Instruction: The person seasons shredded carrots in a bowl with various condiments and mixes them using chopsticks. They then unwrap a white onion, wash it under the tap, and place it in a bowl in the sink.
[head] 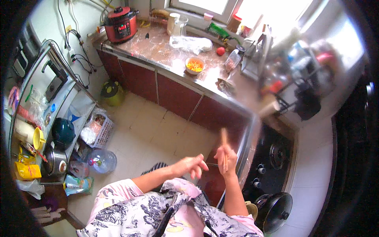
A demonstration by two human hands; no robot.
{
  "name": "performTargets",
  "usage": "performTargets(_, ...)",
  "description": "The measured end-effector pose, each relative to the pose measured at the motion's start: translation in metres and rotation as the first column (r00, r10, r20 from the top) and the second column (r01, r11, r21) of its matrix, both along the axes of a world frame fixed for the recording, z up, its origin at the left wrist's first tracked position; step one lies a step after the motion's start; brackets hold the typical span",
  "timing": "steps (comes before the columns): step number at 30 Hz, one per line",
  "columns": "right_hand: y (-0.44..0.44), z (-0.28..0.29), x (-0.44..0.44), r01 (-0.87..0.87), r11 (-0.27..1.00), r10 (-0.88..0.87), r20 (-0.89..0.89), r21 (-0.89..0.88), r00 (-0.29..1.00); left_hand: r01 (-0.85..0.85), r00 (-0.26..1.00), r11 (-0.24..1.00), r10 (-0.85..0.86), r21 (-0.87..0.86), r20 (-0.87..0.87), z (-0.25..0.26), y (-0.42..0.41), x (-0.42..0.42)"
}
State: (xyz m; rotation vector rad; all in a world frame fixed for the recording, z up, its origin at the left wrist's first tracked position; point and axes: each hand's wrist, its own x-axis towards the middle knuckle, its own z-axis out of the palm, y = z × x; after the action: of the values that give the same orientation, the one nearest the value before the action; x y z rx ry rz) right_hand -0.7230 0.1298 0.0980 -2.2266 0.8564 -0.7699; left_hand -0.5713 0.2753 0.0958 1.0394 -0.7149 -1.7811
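Note:
Slightly blurred, a pair of wooden chopsticks (224, 134) stands in my right hand (227, 158), which is closed around the sticks near the counter's metal edge. My left hand (192, 166) is held in front of my body with fingers apart and nothing visible in it. Between the two hands is a small gap. Ahead on the counter (157, 50), close to its front edge, sits a small bowl (194, 73) of orange and yellow shreds (194, 64) that look like carrot. To the right of my right hand lies a black gas hob (266, 160) with two knobs.
A red electric pressure cooker (120, 26) occupies the counter's far left. Behind the bowl lie a clear plastic bag (191, 43) and a red round item (220, 51). A blurred dish rack (284, 97) fills the corner. A lidded pan (275, 211) is lower right; a loaded shelf (66, 91) stands left.

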Motion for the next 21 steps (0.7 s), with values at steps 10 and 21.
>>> performTargets(10,-0.128,-0.009,0.127,-0.048,0.984,0.01,0.217,0.169,0.976,-0.42,0.877,0.901,0.374,0.104,0.302,-0.061,-0.089,0.146)
performTargets(21,-0.211,-0.011,0.276,0.025,0.941,-0.078,0.145,0.337,0.986,-0.368,0.797,0.929,0.289,0.048,0.531,-0.079,-0.194,0.316)
